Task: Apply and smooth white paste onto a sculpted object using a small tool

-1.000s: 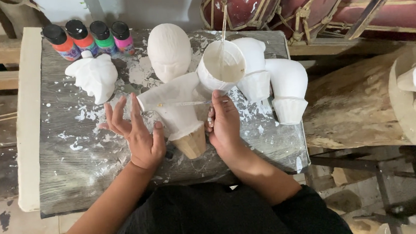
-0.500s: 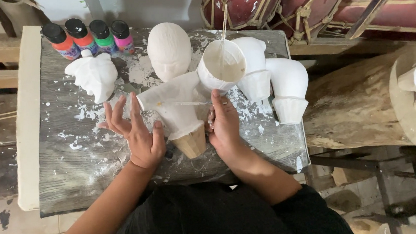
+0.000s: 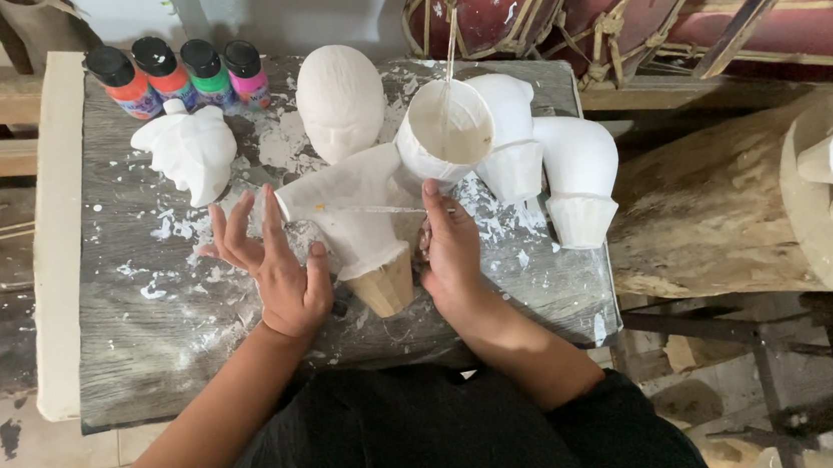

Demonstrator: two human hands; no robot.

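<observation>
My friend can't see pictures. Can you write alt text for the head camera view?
A person's left hand and right hand press either side of a white plaster bust on a spattered table. Around it stand a white head, a cup and four paint bottles.

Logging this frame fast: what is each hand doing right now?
Left hand: open, fingers spread, against the white plaster torso.
Right hand: against the torso's other side; grip cannot be told.
</observation>
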